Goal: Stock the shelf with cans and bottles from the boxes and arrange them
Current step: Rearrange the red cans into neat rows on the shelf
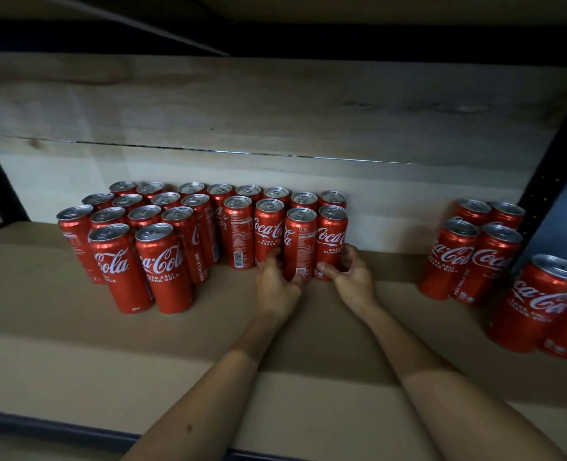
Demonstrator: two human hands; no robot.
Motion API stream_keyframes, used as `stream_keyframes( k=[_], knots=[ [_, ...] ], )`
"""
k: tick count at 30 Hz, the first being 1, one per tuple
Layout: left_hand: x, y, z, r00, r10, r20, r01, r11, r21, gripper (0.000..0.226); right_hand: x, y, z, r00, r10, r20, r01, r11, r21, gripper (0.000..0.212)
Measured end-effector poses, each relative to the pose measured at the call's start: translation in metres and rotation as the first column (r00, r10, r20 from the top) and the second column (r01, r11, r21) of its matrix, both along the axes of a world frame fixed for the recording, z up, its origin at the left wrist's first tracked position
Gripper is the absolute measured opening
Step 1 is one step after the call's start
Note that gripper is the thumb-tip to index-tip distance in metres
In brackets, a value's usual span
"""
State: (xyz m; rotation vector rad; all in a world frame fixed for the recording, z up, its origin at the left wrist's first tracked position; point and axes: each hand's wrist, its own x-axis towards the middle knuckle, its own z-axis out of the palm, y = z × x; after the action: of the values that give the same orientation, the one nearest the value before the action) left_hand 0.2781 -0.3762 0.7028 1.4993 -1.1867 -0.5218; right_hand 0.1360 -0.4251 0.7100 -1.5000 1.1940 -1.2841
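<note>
On the brown shelf board (76,327), under a pale wooden back panel (275,111) with a long horizontal crack, I log the main block of red Coca-Cola cans (162,234), all upright, packed in touching rows from left of centre to the middle. Dark metal uprights (554,161) frame the bay at the right edge. A smaller cluster of cans (475,251) stands well apart to the right, against that upright, with two more cans (541,304) nearer the front edge, partly cut off by the frame. At the right end of the main block I see both forearms reaching in. Left hand (275,284): fingers and thumb curled round the foot of the second-from-end front can (300,241), which stands on the board touching its neighbours. Right hand (348,274): thumb and fingers wrapped round the base of the end can (331,237), also standing on the board. Lighting dim; labels on the rear rows not legible.
</note>
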Motion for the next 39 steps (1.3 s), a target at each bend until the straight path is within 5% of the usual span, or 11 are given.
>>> stream_keyframes(
  k=[4, 10, 17, 23, 32, 39],
  knots=[
    [0.000, 0.002, -0.001, 0.997, -0.018, 0.076, 0.016, 0.999, 0.032, 0.069, -0.008, 0.004, -0.002, 0.998, 0.054, -0.022, -0.054, 0.998, -0.011, 0.056],
    [-0.001, 0.010, 0.003, 0.978, -0.097, -0.184, 0.103, 0.994, 0.022, 0.057, -0.016, 0.012, -0.003, 0.988, 0.136, -0.072, -0.138, 0.990, -0.029, 0.054],
    [-0.003, 0.009, 0.002, 1.000, -0.005, 0.006, 0.005, 0.999, -0.035, 0.081, -0.017, 0.019, -0.003, 0.985, 0.128, -0.117, -0.135, 0.989, -0.058, 0.054],
    [-0.002, 0.017, 0.008, 0.983, -0.159, -0.089, 0.159, 0.987, -0.007, 0.072, -0.016, 0.026, -0.005, 0.985, 0.122, -0.123, -0.129, 0.991, -0.045, 0.053],
    [0.000, 0.010, 0.006, 0.994, -0.069, -0.089, 0.068, 0.998, -0.010, 0.088, -0.018, 0.025, -0.009, 0.976, 0.104, -0.193, -0.118, 0.991, -0.064, 0.059],
    [-0.001, 0.017, 0.010, 0.977, -0.169, -0.128, 0.172, 0.985, 0.012, 0.081, -0.017, 0.034, 0.003, 0.982, 0.141, -0.124, -0.145, 0.989, -0.026, 0.053]
  ],
)
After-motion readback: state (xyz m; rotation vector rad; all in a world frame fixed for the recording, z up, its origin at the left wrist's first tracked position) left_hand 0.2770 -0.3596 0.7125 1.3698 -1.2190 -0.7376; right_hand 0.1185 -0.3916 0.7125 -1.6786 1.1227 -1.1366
